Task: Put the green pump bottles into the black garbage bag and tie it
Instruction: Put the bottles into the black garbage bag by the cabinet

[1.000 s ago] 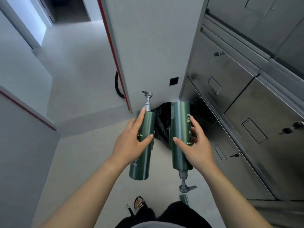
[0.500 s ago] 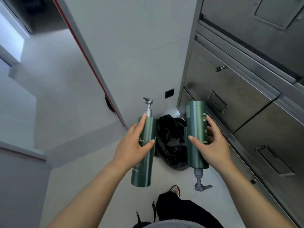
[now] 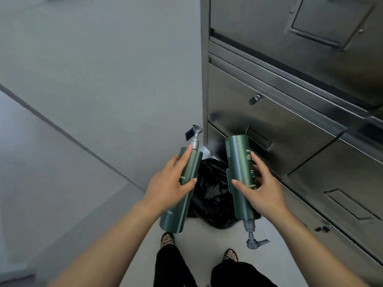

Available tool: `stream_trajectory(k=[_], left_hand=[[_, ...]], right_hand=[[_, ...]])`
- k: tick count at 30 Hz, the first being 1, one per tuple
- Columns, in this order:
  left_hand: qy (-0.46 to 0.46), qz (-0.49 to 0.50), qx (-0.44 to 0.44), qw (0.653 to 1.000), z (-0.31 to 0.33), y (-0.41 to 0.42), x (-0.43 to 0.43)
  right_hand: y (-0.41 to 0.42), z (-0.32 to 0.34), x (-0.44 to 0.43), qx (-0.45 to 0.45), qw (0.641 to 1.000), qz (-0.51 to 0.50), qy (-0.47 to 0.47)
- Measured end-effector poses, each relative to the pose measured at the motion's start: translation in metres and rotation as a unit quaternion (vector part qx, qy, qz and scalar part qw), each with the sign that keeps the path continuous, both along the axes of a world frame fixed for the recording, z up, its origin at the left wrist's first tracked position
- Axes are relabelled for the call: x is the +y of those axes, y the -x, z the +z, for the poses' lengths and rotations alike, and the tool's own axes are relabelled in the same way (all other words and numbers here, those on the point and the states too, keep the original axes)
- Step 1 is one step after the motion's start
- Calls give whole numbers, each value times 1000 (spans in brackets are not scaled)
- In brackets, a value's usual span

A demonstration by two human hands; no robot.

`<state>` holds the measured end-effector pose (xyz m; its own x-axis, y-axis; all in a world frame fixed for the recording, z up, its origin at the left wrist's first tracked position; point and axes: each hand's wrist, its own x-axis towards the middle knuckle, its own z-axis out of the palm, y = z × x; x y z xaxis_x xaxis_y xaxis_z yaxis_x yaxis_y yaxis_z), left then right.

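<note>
I see both hands up over the floor [image 3: 209, 233], one bottle each. Left hand [image 3: 169, 187] is wrapped round the left bottle [image 3: 182, 191], index finger stretched up toward the neck, thumb across the front; pump up, nozzle pointing to 11 o'clock. Bottle leans slightly, base at 6. Right hand [image 3: 262, 190] is closed round the right bottle [image 3: 240, 175], thumb on the front, fingers round the far side. That one is upside down, flat base at 12, grey pump [image 3: 253, 240] hanging at 6 with the spout to 3 o'clock. The bottles are apart, not touching.

Bag [image 3: 211, 189] is on the floor between and below the bottles, crumpled, black, in the corner where the wall [image 3: 103, 79] meets the cabinet [image 3: 290, 112]. Cannot tell if its mouth is open. Neither bottle is in it yet.

Cabinet is steel, drawers with locks, filling 1 to 4 o'clock. My feet in sandals [image 3: 167, 241] and black trousers [image 3: 172, 268] at 6, just short of the bag.
</note>
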<state>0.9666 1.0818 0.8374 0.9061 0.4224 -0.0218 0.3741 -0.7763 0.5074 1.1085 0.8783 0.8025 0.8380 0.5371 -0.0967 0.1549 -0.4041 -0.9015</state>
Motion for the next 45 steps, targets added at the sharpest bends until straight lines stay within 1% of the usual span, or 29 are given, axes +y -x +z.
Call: stream_trajectory(k=[3,7,11,13,18,25,27,30,35,39,41,45], left_hand=[[26,-59,12,998,-7,-23,28],[60,-139,11,988,-23,-41,64],[67,-196,48,977,-47,-54,92],[57,-227,67,970,-56,-60,97],[22,-270,108,956,-78,-74,89],[24,-253,121,960,-136,-78,70],[20,-241,123,962,-165,-80,67],[39,-226,139,963,-219,-84,61],[52,-227,120,965,-350,-100,64],[-1,-253,115,961,-453,-117,68],[-17,-263,94,960,-498,-128,72],[-19,-271,24,962,-573,-166,83]], right_hand=[[4,-10,10,14,998,-54,12],[27,-25,24,42,987,-154,27],[53,-45,38,61,973,-221,33],[62,-55,43,76,966,-244,28],[74,-81,38,96,959,-265,25],[62,-142,16,109,962,-249,32],[57,-170,10,107,964,-243,34],[51,-222,3,109,963,-243,36],[36,-343,10,97,969,-225,40],[18,-448,22,69,975,-203,51],[1,-495,27,44,977,-201,54],[-39,-571,32,-32,982,-175,59]])
